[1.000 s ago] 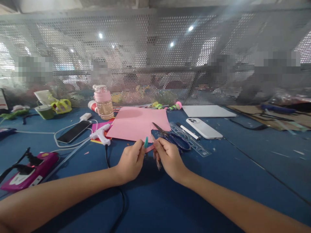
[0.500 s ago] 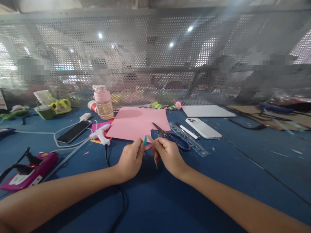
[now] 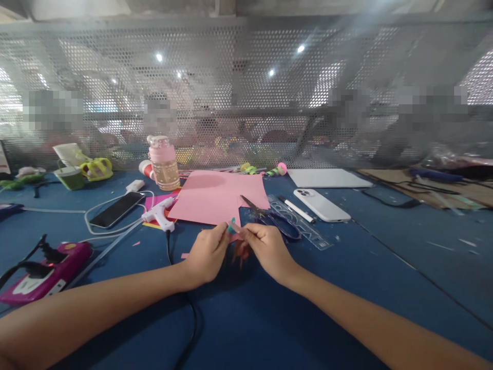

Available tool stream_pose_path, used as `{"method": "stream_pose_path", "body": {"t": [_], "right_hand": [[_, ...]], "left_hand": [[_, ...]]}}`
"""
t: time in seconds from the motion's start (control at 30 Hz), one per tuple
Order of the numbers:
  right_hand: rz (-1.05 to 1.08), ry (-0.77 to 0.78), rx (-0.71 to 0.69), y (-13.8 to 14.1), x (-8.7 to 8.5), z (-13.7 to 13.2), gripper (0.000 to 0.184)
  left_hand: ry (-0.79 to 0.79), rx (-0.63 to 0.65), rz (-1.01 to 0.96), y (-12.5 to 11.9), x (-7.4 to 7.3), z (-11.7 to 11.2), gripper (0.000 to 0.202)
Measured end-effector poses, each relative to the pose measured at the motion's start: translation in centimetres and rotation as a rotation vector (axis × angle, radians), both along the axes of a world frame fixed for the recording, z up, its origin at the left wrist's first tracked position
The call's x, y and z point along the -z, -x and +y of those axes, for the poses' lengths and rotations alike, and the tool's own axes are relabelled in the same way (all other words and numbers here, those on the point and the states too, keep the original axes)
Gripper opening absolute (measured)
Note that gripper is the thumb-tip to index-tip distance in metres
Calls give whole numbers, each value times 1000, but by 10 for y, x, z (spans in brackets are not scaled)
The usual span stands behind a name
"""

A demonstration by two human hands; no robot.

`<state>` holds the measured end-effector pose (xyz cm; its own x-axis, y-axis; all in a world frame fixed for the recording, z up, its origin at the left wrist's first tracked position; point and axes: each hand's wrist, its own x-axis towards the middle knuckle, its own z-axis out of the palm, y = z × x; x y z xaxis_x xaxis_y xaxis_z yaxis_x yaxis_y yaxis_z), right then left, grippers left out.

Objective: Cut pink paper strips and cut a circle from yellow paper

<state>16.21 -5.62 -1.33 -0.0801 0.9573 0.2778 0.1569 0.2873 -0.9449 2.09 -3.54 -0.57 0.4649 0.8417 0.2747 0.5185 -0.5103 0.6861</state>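
Both my hands meet over the blue table (image 3: pixel 346 267), just in front of a large pink paper sheet (image 3: pixel 215 198). My left hand (image 3: pixel 208 254) pinches a small teal-tipped thing together with a narrow pink paper strip (image 3: pixel 234 228). My right hand (image 3: pixel 265 249) is closed on the other end of that strip; its lower fingers are blurred by motion. Blue-handled scissors (image 3: pixel 275 218) lie just beyond my right hand, on a clear stencil ruler (image 3: pixel 304 226).
A white glue gun (image 3: pixel 159 213) and its black cord lie left of my hands. A black phone (image 3: pixel 113 209), a pink bottle (image 3: pixel 164 162), a white phone (image 3: pixel 321 204), a marker (image 3: pixel 295 208) and a magenta device (image 3: pixel 46 272) also lie around. A perforated metal screen (image 3: pixel 246 92) closes the back.
My hands have drawn closer together around the strip. The long pink piece that hung below my right hand is now a blur under the fingers.
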Motion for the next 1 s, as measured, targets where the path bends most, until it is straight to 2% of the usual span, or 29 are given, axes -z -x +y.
{"method": "stream_pose_path", "body": {"t": [0.5,0.63,0.87,1.0], "right_hand": [[26,-35,0,0,-1,-1,40],[-44,-76,16,1,-4,-4,39],[-112,-82,-35,1,-2,-5,39],[-116,-84,0,1,-2,-4,41]], "left_hand": [[-77,-127,-57,-1,1,1,21],[-39,-95,-95,0,2,0,24],[65,7,-134,0,3,3,24],[105,15,-209,1,3,3,26]]}}
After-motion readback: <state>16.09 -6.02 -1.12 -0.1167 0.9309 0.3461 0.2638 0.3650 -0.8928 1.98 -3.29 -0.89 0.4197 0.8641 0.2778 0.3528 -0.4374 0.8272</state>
